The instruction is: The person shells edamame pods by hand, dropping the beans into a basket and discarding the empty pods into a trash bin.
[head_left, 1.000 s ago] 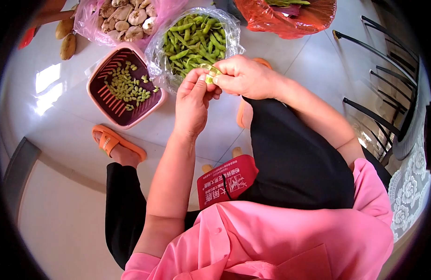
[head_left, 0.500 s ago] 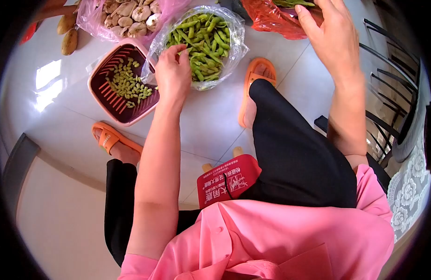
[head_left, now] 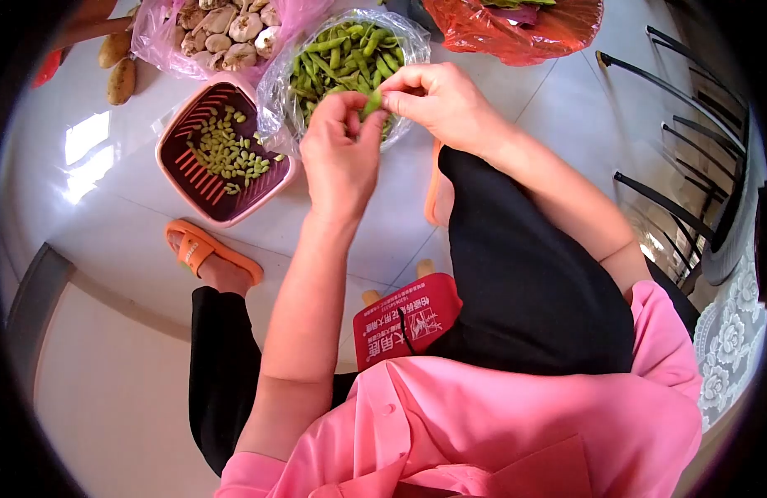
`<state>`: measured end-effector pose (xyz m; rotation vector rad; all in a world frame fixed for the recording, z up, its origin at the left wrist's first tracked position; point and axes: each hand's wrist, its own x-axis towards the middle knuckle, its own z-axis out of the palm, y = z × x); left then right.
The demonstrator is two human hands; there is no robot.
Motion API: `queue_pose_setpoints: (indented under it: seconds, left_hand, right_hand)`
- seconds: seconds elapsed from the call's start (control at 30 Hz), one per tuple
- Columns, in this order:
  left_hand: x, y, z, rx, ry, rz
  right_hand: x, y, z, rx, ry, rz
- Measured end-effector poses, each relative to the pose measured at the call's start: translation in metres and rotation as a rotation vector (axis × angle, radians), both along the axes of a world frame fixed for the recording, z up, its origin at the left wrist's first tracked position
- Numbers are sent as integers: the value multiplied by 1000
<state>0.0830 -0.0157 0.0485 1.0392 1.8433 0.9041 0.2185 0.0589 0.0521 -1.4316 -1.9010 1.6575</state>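
Between my two hands, over the near part of a clear plastic bag [head_left: 275, 91] full of green soybean pods, is one soybean pod [head_left: 372, 103]. My left hand [head_left: 340, 149] pinches its left end with thumb and fingers. At the other end, my right hand [head_left: 445, 104] grips it between thumb and forefinger. More pods [head_left: 350, 56] fill the bag beneath. Left of the bag stands a pink and dark maroon basket [head_left: 169, 158], with shelled green beans [head_left: 230, 149] scattered on its slotted bottom.
A pink bag [head_left: 155, 37] of garlic bulbs [head_left: 244, 26] lies behind the basket, with potatoes [head_left: 121, 79] to its left. A red plastic bag [head_left: 516, 41] with leafy scraps sits at the back right. Black metal chair bars [head_left: 691, 108] stand on the right.
My right hand has come from above the red bag down and left to the pods. My left hand has shifted right and slightly nearer, and both now hold a soybean pod.
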Motion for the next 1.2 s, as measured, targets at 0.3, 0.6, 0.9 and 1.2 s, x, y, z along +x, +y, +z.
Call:
queue_pose_setpoints:
  seconds: [0.3,0.6,0.9,1.2]
  left_hand:
    - [0,-5,1,36,122,-96]
    - [-9,-4,-5,-211,-1405,460]
    - [-3,-8,-7,142,-142,15]
    - [-2,-6,13,-201,-12,-130]
  right_hand:
    - [8,1,-2,-326,102,-43]
    - [0,-9,4,-384,276,-17]
    - [3,-4,2,-309,289,-144]
    - [4,-6,5,-361,244,-8]
